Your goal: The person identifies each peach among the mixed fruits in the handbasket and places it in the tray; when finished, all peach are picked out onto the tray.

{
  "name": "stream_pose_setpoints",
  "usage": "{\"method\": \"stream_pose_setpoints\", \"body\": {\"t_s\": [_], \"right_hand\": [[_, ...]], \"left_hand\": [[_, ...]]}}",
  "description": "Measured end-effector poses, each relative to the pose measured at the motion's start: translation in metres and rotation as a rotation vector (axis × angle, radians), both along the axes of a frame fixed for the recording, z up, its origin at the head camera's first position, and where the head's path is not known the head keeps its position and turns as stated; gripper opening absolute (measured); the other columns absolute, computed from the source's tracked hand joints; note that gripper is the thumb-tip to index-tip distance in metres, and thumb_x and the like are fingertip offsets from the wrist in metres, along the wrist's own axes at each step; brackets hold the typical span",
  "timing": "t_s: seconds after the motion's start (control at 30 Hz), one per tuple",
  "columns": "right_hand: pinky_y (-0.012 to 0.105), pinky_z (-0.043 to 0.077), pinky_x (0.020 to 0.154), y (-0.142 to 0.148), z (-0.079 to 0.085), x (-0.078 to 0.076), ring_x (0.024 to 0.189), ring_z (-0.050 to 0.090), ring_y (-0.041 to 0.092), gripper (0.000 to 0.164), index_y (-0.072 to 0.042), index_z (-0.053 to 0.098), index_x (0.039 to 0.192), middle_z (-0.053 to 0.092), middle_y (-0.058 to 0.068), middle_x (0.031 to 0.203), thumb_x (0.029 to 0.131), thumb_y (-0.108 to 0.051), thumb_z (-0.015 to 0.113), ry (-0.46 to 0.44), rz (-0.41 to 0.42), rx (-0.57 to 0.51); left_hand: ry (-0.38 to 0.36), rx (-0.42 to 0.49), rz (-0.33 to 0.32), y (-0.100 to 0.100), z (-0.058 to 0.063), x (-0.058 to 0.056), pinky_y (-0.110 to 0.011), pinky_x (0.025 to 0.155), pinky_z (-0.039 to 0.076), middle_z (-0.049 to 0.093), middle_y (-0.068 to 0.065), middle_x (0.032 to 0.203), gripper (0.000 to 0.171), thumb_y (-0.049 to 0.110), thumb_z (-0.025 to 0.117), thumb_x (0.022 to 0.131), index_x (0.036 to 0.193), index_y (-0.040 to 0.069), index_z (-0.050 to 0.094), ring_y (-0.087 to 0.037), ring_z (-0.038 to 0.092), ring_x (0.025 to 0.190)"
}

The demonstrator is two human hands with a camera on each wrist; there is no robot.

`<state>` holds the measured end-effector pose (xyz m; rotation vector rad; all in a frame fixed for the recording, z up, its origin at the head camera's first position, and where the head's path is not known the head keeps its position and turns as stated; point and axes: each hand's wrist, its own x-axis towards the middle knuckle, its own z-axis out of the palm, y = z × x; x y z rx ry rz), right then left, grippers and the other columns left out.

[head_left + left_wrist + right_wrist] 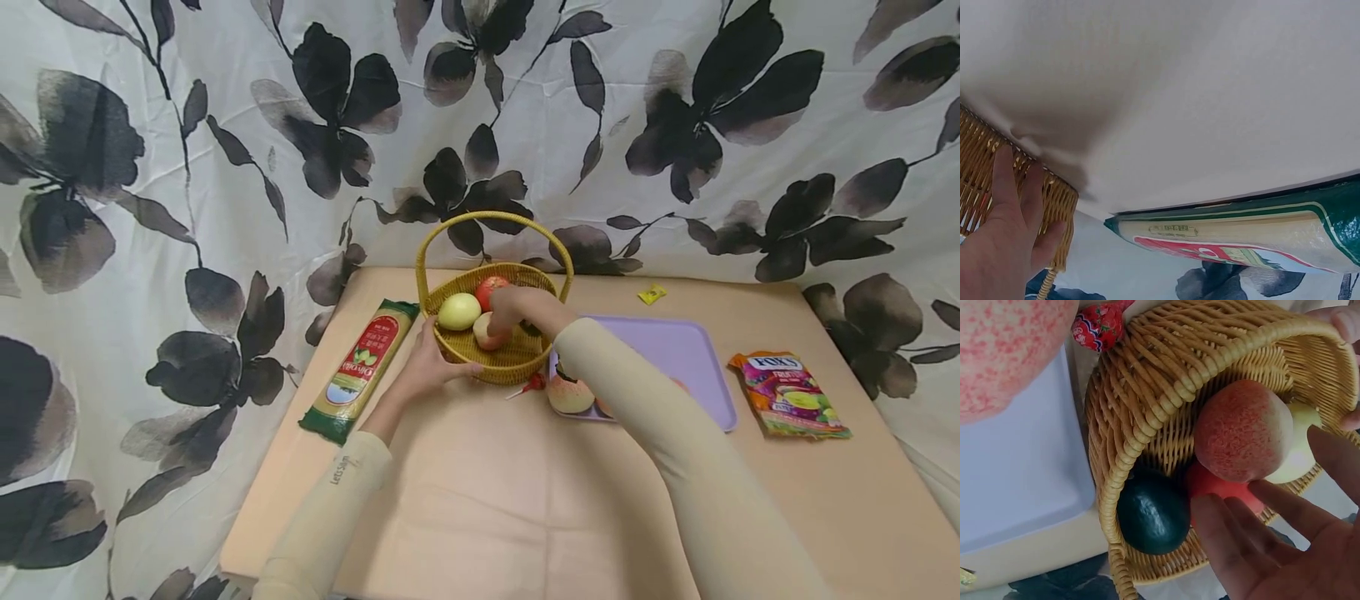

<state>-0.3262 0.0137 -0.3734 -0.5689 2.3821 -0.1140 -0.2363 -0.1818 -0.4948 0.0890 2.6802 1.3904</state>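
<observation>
A wicker basket with a tall arched handle stands at the back of the table. Inside lie a peach, a red fruit, a pale yellow-green fruit and a glossy dark green fruit. My right hand reaches into the basket from the right, its fingers extended and spread beside the peach, one fingertip right at its surface. Against the outside of the basket's left and front wall rests my left hand, fingers fairly straight and spread on the weave.
Left of the basket lies a green-ended pasta pack. A lilac tray holds a large peach, partly behind my right sleeve. A red-wrapped lollipop, a yellow candy and a candy bag lie on the table.
</observation>
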Motion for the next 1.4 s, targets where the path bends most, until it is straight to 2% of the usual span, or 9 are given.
{"method": "stream_pose_setpoints", "body": {"t_s": [0.1, 0.23, 0.37, 0.53, 0.7, 0.9, 1.07, 1.23, 1.4], "right_hand": [[0.033, 0.04, 0.076, -0.002, -0.005, -0.002, 0.088, 0.05, 0.02, 0.016, -0.01, 0.057, 0.091, 0.049, 0.003, 0.09, 0.099, -0.024, 0.061, 0.037, 0.031, 0.004], [0.031, 0.04, 0.077, -0.003, -0.015, -0.003, 0.084, 0.046, 0.019, 0.016, -0.01, 0.053, 0.087, 0.049, 0.002, 0.086, 0.101, -0.016, 0.057, 0.174, 0.132, -0.059], [0.034, 0.047, 0.08, -0.003, -0.021, 0.0, 0.087, 0.051, 0.02, 0.008, -0.007, 0.06, 0.095, 0.059, 0.006, 0.095, 0.099, -0.01, 0.066, 0.235, 0.122, -0.137], [0.034, 0.048, 0.078, -0.003, -0.027, 0.005, 0.085, 0.052, 0.02, 0.029, -0.001, 0.065, 0.104, 0.061, 0.006, 0.093, 0.091, -0.019, 0.083, 0.227, 0.072, -0.204], [0.033, 0.053, 0.075, -0.009, -0.034, 0.008, 0.085, 0.053, 0.02, 0.042, -0.002, 0.064, 0.106, 0.058, 0.005, 0.094, 0.087, -0.033, 0.086, 0.171, 0.03, -0.205], [0.046, 0.065, 0.082, -0.013, -0.039, 0.01, 0.09, 0.067, 0.025, 0.056, -0.004, 0.056, 0.128, 0.06, 0.013, 0.12, 0.083, -0.017, 0.088, 0.021, -0.025, -0.215], [0.044, 0.065, 0.076, -0.012, -0.04, 0.01, 0.079, 0.07, 0.024, 0.057, -0.006, 0.056, 0.128, 0.058, 0.015, 0.12, 0.079, -0.008, 0.085, 0.014, -0.033, -0.208], [0.044, 0.066, 0.074, -0.006, -0.033, 0.013, 0.081, 0.075, 0.03, 0.057, -0.006, 0.054, 0.127, 0.059, 0.015, 0.116, 0.078, -0.005, 0.083, -0.012, -0.05, -0.242], [0.037, 0.063, 0.063, 0.005, -0.016, 0.02, 0.074, 0.073, 0.028, 0.051, -0.009, 0.055, 0.12, 0.06, 0.012, 0.106, 0.076, -0.002, 0.08, 0.058, 0.015, -0.254]], "left_hand": [[-0.005, 0.005, -0.006, 0.001, -0.002, 0.001, -0.056, 0.127, 0.026, 0.019, -0.023, 0.168, 0.132, 0.048, 0.092, 0.076, 0.164, 0.007, 0.004, -0.038, 0.023, 0.157], [0.001, 0.005, -0.003, 0.001, -0.002, 0.0, -0.055, 0.127, 0.027, 0.018, -0.022, 0.168, 0.133, 0.05, 0.092, 0.075, 0.164, 0.007, 0.003, -0.037, 0.024, 0.157], [0.019, 0.003, -0.005, 0.0, -0.003, -0.001, -0.055, 0.126, 0.028, 0.021, -0.023, 0.167, 0.135, 0.052, 0.093, 0.073, 0.164, 0.006, 0.004, -0.037, 0.026, 0.156], [0.029, 0.001, -0.014, -0.001, -0.003, -0.002, -0.055, 0.126, 0.029, 0.022, -0.023, 0.166, 0.136, 0.052, 0.094, 0.072, 0.164, 0.005, 0.005, -0.038, 0.028, 0.155], [0.026, -0.003, -0.014, -0.001, -0.003, -0.003, -0.055, 0.126, 0.029, 0.023, -0.023, 0.166, 0.134, 0.051, 0.093, 0.073, 0.164, 0.005, 0.005, -0.037, 0.028, 0.155], [0.003, -0.004, -0.006, -0.001, -0.002, -0.002, -0.055, 0.126, 0.029, 0.022, -0.022, 0.167, 0.135, 0.053, 0.092, 0.073, 0.164, 0.006, 0.004, -0.037, 0.027, 0.155], [-0.006, 0.005, -0.001, 0.0, -0.002, -0.001, -0.055, 0.126, 0.029, 0.022, -0.023, 0.167, 0.135, 0.054, 0.092, 0.073, 0.164, 0.007, 0.004, -0.038, 0.028, 0.155], [-0.01, 0.004, 0.004, 0.001, -0.001, 0.0, -0.055, 0.126, 0.03, 0.022, -0.021, 0.166, 0.135, 0.055, 0.092, 0.073, 0.164, 0.009, 0.004, -0.038, 0.028, 0.155], [-0.002, -0.006, -0.001, 0.0, 0.002, 0.001, -0.055, 0.126, 0.028, 0.022, -0.022, 0.167, 0.134, 0.052, 0.092, 0.074, 0.164, 0.008, 0.003, -0.038, 0.027, 0.155]]}}
